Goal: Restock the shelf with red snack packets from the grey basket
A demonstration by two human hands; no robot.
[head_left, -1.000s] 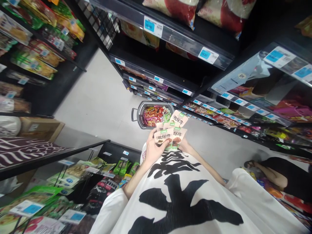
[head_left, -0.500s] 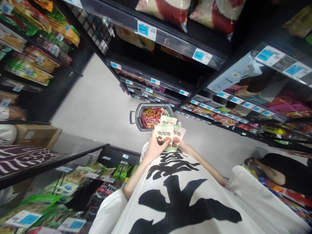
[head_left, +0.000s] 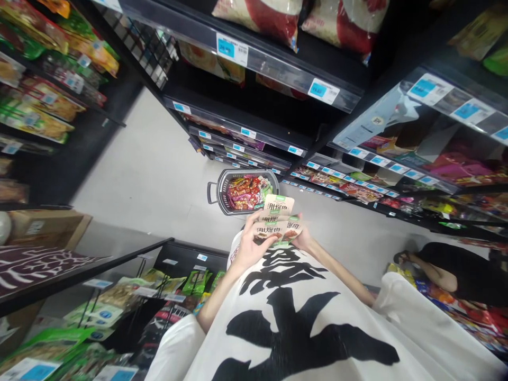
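Several beige snack packets (head_left: 279, 204) with dark lettering, green tops and food pictures are fanned out in front of my chest. My left hand (head_left: 251, 246) is closed on the left side of the fan, its thumb across the front packet. On the other side, my right hand (head_left: 304, 238) is closed around the packets' right edge; most of its fingers are hidden behind them. One packet stands higher than the others at the back. Just beyond, a grey shopping basket (head_left: 213, 192) on the floor holds many red, pink and green wrapped items.
Black shelving (head_left: 278, 124) with blue price tags runs ahead and to the right. Bagged goods hang on a rack (head_left: 47, 100) at the left. A low display (head_left: 170, 275) is close on my left, beside a cardboard box (head_left: 43, 225). A person in black (head_left: 456, 270) is at the right.
The packets have tipped back and spread, so the rear one now sticks up higher. My left hand's fingers have risen along the packets' edge. The basket appears slightly further left.
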